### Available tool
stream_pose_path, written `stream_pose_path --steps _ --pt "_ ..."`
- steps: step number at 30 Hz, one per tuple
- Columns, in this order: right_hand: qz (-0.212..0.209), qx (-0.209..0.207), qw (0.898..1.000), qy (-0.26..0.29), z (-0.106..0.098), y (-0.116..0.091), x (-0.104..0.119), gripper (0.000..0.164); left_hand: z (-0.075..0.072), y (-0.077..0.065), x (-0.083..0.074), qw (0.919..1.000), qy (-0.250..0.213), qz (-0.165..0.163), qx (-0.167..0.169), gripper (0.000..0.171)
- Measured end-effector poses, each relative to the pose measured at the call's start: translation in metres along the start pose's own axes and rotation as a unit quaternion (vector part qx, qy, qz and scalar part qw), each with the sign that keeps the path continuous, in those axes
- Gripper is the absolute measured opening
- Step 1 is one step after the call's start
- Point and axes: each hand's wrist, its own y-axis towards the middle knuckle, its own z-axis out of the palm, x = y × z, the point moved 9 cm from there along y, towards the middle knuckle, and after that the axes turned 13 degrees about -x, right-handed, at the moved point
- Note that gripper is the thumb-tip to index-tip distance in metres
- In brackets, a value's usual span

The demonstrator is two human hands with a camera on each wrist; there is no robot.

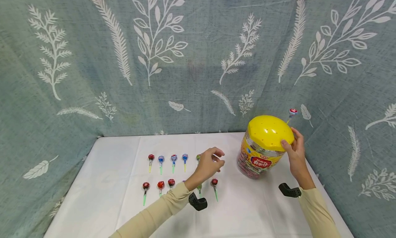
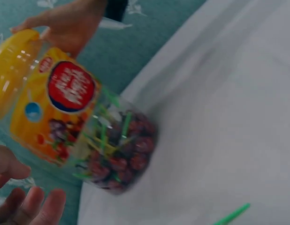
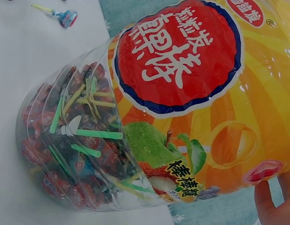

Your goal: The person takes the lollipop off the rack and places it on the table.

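Note:
A large clear jar [image 1: 261, 159] of lollipops, with an orange and red label, leans on the white table, its yellow lid [image 1: 270, 131] tipped to the right. My right hand [image 1: 296, 152] grips the lid's right side, thumb in front and fingers behind. Just above those fingers one lollipop [image 1: 292, 111] sticks up beyond the lid's edge; where its stick ends is hidden. My left hand [image 1: 211, 160] hovers left of the jar with loosely bent fingers and nothing in them. It partly covers a green lollipop [image 1: 198, 158] in the back row.
Several lollipops lie in two rows on the table: a back row with a blue one [image 1: 185, 157], and a front row with a red one [image 1: 146, 185] at its left end. My left forearm [image 1: 154, 210] covers part of the front row. A patterned curtain [image 1: 198, 59] hangs behind the table.

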Motion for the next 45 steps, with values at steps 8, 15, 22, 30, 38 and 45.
stream_pose_path --steps 8,15,22,30,38,45 --pt "0.003 0.000 1.000 0.006 0.001 0.000 0.001 0.062 0.004 0.022 -0.035 0.9996 -0.025 0.013 0.009 0.020" --pt "-0.004 0.000 1.000 0.001 0.000 0.000 0.001 0.062 0.012 0.033 -0.054 0.9986 -0.041 0.019 0.026 0.023" --pt "-0.005 0.001 1.000 0.002 0.000 -0.001 0.002 0.061 0.016 0.042 -0.076 0.9979 -0.051 0.031 0.026 0.021" --pt "-0.004 -0.002 1.000 0.006 0.000 -0.001 0.002 0.062 0.022 0.057 -0.099 0.9964 -0.062 0.052 0.026 0.020" --pt "-0.006 0.001 1.000 0.001 0.001 0.000 0.001 0.062 0.031 0.066 -0.121 0.9953 -0.047 0.083 0.020 0.023" --pt "-0.005 0.000 1.000 -0.006 0.000 0.000 0.001 0.062 0.040 0.073 -0.135 0.9931 -0.040 0.110 0.008 0.024"
